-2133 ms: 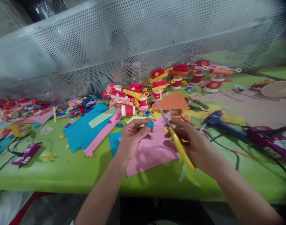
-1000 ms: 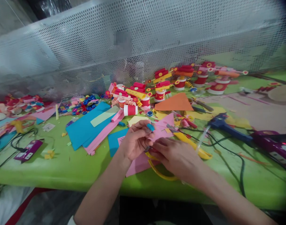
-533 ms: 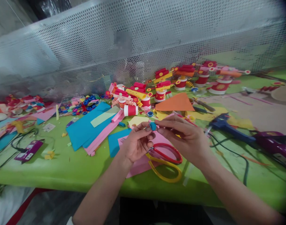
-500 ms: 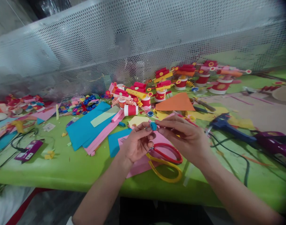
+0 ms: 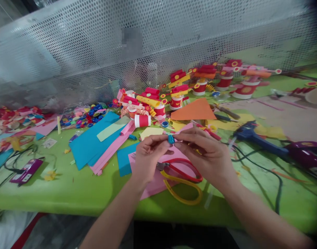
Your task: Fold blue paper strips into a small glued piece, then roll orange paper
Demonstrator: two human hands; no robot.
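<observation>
A small crumpled piece of blue paper (image 5: 171, 139) is pinched between the fingertips of both hands above the table. My left hand (image 5: 149, 155) grips it from the left, thumb and forefinger closed. From the other side my right hand (image 5: 207, 152) holds its edge with thumb and fingers together. Below them lie scissors (image 5: 184, 202) with one red and one yellow handle loop, their blades partly hidden by my left hand. Pink paper (image 5: 154, 185) is under the scissors, and a blue sheet (image 5: 123, 162) sticks out to its left.
A blue glue gun (image 5: 262, 140) with a dark cord lies at the right. Red paper-cup models (image 5: 176, 102) stand along the perforated metal panel (image 5: 158, 41). Larger blue sheets (image 5: 91, 145), a tipped red cup (image 5: 143, 120) and a purple power block (image 5: 27, 172) are left of my hands.
My left fingers have curled in closer around the blue paper piece, uncovering the scissors' pivot. The view has shifted slightly; both hands stay at about the same place.
</observation>
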